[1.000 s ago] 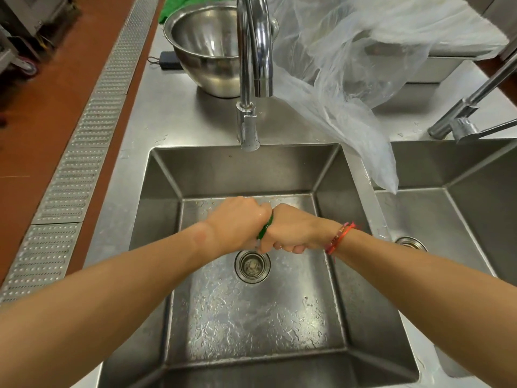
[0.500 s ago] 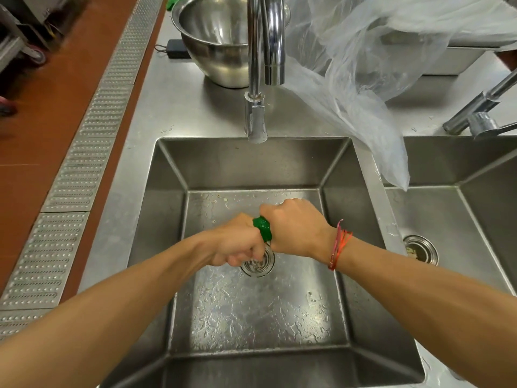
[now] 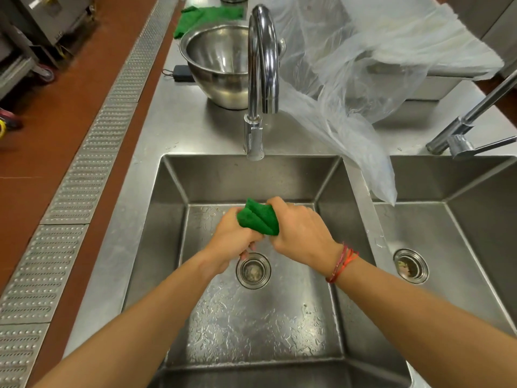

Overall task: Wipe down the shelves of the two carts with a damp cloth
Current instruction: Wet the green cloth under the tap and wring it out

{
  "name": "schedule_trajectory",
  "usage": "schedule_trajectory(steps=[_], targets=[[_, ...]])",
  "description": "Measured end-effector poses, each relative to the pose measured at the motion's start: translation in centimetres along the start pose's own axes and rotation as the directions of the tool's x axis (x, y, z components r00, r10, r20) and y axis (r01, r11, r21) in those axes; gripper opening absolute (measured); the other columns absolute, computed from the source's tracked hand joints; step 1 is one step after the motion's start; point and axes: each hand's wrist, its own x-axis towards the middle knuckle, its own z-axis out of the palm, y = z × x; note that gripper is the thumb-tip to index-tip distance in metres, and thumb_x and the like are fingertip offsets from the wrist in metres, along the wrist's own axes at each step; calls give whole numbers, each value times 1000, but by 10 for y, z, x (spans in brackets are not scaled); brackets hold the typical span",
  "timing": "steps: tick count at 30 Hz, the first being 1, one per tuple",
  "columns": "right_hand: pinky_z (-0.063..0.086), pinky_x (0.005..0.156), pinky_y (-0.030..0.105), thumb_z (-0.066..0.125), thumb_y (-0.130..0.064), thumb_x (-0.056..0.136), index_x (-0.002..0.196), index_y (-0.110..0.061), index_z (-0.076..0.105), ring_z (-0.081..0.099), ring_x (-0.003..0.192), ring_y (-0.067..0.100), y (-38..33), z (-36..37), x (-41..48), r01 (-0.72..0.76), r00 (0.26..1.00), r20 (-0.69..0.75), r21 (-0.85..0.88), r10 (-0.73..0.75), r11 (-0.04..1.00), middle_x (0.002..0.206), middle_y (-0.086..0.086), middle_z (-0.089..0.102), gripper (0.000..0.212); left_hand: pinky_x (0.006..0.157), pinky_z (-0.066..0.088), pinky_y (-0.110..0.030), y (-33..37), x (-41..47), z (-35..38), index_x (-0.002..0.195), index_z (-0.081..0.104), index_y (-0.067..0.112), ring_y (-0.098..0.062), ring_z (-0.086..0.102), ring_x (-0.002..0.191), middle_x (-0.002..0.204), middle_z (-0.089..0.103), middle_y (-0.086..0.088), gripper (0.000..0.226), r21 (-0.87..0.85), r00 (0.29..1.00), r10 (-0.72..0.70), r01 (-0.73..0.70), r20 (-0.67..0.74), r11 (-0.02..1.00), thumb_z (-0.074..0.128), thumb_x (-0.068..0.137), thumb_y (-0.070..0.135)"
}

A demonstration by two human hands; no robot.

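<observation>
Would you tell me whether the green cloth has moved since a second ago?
Yes: the cloth sits slightly farther from the drain, toward the faucet.

Can't see most of cloth (image 3: 258, 221): bunched between left hand (image 3: 229, 242) and right hand (image 3: 302, 233), only top folds out. Losing right sink (image 3: 461, 189) and its tap (image 3: 460, 134) at right edge. Can't make out tray (image 3: 430, 88) under bag (image 3: 349, 65) beyond one side wall. Can't ID black item (image 3: 181, 72) left of bowl (image 3: 218, 60), too small. Can't read gear (image 3: 42, 23) at far left: blurred, cropped by edge.
</observation>
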Motion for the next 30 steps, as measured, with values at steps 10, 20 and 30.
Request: schedule_trajectory(steps=[10, 20, 30], targets=[[44, 82, 28, 78, -31, 73, 130, -20, 52, 57, 104, 21, -30, -39, -26, -187, 971, -53, 441, 234, 878, 112, 1, 59, 63, 86, 56, -41, 34, -67, 6, 113, 68, 2, -27, 71, 97, 107, 74, -16, 22, -452, 992, 125, -107, 11, 886, 60, 94, 10], [56, 80, 35, 76, -15, 85, 114, -6, 70, 70, 98, 29, -35, -98, -37, -410, 905, 380, 899, 191, 152, 110, 19, 73, 31, 88, 53, -43, 60, -91, -1, 113, 66, 2, -24, 68, 96, 109, 73, -15, 23, -537, 982, 188, -172, -26, 826, 55, 96, 11], [60, 74, 38, 82, -11, 79, 108, 0, 61, 74, 89, 30, -43, -100, -42, -380, 859, 309, 919, 409, 103, 99, 18, 74, 38, 70, 59, -34, 59, -93, 8, 99, 65, 4, -22, 73, 88, 100, 72, -16, 15, -299, 970, 192, -230, -151, 926, 64, 96, 19]])
